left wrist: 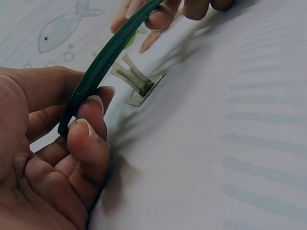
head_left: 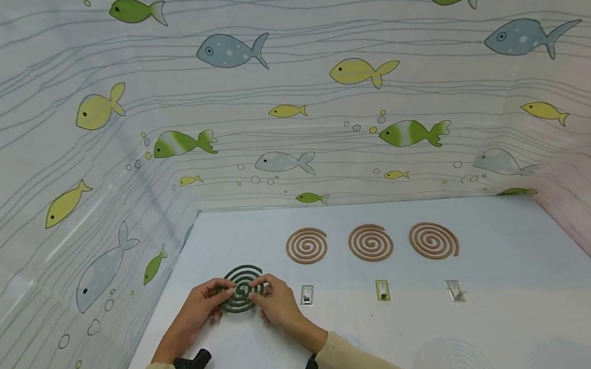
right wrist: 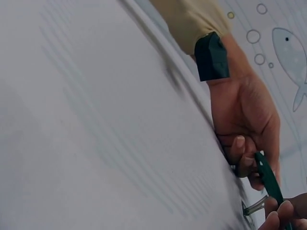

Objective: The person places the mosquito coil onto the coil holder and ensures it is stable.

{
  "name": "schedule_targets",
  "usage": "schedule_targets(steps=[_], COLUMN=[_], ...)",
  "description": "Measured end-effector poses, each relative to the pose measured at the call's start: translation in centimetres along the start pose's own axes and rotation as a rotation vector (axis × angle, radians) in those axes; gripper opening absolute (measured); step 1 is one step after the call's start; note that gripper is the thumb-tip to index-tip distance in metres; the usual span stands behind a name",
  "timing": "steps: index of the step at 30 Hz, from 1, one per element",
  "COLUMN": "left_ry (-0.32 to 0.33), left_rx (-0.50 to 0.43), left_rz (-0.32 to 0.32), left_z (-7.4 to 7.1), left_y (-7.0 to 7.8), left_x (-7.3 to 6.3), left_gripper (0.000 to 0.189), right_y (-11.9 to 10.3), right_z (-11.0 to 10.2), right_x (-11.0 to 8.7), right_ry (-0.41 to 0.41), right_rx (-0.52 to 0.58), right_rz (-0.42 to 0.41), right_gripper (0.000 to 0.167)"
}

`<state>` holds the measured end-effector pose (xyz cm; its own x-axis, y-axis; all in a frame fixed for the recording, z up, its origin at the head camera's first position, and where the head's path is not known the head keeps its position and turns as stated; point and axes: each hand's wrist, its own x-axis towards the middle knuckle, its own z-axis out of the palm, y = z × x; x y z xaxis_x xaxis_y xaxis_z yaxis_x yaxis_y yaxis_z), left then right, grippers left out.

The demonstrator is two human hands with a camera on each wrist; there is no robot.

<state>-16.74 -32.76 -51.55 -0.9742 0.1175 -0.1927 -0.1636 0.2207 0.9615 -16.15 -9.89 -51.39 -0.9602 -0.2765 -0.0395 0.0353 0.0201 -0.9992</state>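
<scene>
A dark green mosquito coil (head_left: pixel 242 290) is held up off the white table at the left. My left hand (head_left: pixel 196 313) pinches its left edge between thumb and fingers. My right hand (head_left: pixel 282 306) grips the right part, its thumb and index finger near the spiral's middle. In the left wrist view the coil (left wrist: pixel 103 64) appears edge-on and tilted, above a small metal coil stand (left wrist: pixel 136 84) with upright prongs. The stand is apart from the coil there. The right wrist view shows the coil (right wrist: pixel 269 179) between both hands, partly hidden by fingers.
Three brown mosquito coils, left (head_left: pixel 307 246), middle (head_left: pixel 371 243) and right (head_left: pixel 434 241), lie flat in a row farther back. Nearer stand three small metal stands, left (head_left: pixel 307 295), middle (head_left: pixel 383 290) and right (head_left: pixel 455 291). Fish-patterned walls (head_left: pixel 319 97) enclose the table's back and sides.
</scene>
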Motion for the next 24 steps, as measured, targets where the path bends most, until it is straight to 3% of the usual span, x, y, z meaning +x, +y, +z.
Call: schedule_targets(steps=[5, 12, 24], left_ry=[0.014, -0.035, -0.043], left_rx=[-0.012, 0.011, 0.024], left_rz=[-0.009, 0.018, 0.033], left_z=[-0.15, -0.09, -0.13], left_y=[0.01, 0.31, -0.1], left_x=[-0.01, -0.01, -0.13], left_gripper=[0.037, 0.038, 0.037], right_y=[-0.29, -0.26, -0.61], right_z=[0.02, -0.16, -0.53], right_x=[-0.01, -0.11, -0.89], right_ry=[-0.004, 0.011, -0.017], right_rx=[0.013, 0.015, 0.043], right_rz=[-0.004, 0.011, 0.009], right_gripper=[0.019, 0.02, 0.021])
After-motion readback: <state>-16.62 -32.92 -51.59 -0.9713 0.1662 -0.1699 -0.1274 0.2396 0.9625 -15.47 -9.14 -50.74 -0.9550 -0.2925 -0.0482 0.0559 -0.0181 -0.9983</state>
